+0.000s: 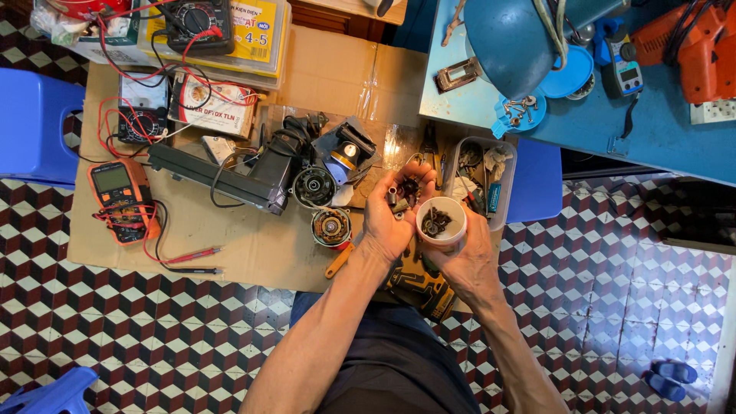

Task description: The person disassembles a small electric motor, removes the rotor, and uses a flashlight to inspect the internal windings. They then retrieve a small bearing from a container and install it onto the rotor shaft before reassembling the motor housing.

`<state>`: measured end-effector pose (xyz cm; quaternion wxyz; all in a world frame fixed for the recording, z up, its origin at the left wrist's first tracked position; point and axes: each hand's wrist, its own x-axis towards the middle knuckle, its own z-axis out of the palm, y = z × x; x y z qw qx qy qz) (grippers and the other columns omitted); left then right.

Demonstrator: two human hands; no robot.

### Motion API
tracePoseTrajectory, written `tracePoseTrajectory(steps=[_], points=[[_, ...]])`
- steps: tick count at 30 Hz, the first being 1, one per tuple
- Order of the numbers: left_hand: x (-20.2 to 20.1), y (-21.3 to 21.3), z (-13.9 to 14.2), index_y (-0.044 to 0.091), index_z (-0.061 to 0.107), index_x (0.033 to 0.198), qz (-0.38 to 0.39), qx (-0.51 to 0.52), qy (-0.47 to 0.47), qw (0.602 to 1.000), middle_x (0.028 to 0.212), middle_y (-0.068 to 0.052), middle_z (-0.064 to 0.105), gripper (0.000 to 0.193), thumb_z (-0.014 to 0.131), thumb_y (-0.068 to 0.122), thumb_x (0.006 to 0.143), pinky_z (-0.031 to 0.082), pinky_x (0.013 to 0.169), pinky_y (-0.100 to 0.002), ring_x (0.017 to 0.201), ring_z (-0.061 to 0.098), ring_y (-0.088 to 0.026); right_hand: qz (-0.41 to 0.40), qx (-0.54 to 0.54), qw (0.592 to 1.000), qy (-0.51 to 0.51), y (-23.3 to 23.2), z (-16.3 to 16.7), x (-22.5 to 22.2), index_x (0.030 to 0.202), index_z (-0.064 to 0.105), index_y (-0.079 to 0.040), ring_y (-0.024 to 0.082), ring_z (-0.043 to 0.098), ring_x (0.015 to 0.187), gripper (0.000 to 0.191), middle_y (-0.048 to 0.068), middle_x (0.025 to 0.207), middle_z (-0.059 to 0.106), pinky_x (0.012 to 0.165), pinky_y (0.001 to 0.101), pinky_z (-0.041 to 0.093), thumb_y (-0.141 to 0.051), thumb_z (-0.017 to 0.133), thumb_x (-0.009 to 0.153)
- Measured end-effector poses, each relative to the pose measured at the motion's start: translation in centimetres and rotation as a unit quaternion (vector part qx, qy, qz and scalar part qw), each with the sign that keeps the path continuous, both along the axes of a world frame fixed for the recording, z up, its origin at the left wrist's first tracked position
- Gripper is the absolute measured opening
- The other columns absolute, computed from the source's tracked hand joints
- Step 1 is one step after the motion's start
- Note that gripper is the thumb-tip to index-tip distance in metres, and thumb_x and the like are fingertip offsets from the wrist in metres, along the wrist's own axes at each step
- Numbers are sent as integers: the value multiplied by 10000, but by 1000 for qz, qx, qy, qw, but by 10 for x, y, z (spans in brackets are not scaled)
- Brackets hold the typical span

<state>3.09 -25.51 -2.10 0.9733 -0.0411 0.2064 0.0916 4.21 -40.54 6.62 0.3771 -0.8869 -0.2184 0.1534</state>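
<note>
Right hand grips a white cup of screws; left hand cups loose parts, fingers curled. Tilting the palm could spill them onto the cardboard.

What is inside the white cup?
The cup, held in the right hand, holds a pile of small dark metal parts. Whatever lies beneath the top layer is hidden, and the parts are too small to identify.

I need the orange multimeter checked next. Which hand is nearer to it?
Left. The left hand, cupping small parts, is on the side toward the orange multimeter; the right hand, holding the white cup, lies farther off.
</note>
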Motion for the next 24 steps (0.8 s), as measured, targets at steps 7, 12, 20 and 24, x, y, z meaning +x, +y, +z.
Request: tracePoseTrajectory(steps=[7, 12, 20, 24], points=[[-2, 10, 2, -52, 657, 1157, 14, -64, -1, 998, 1189, -191, 701, 382, 429, 250, 1104, 561, 1036, -411, 1139, 672, -307, -30, 35, 997, 54, 5, -10, -6, 1404, 468, -48, 240, 647, 1202, 773, 117, 1276, 634, 1017, 369, 529, -242, 863, 768], [4, 12, 14, -52, 657, 1148, 0, -89, -18, 996, 1190, -212, 708, 371, 422, 230, 1093, 559, 1028, -432, 1136, 677, -325, -131, 116, 983, 56, 3, -2, 2, 1455, 379, -32, 247, 647, 1231, 843, 143, 1319, 625, 1049, 353, 540, -239, 850, 787], [2, 18, 43, -48, 666, 1164, -16, -86, 7, 996, 1187, -219, 696, 356, 433, 209, 1085, 558, 1030, -455, 1125, 674, -330, -346, 268, 894, -93, -47, 14, 119, 1371, 394, 31, 224, 620, 1208, 734, 158, 1320, 563, 1045, 354, 543, -196, 847, 840], [3, 20, 56, -44, 663, 1176, -14, -76, 9, 997, 1197, -221, 697, 356, 441, 215, 1073, 553, 1035, -451, 1137, 667, -330, -351, 109, 919, -142, -52, 11, 178, 1371, 402, 21, 269, 616, 1221, 777, 178, 1294, 588, 1077, 393, 466, -284, 870, 831]])
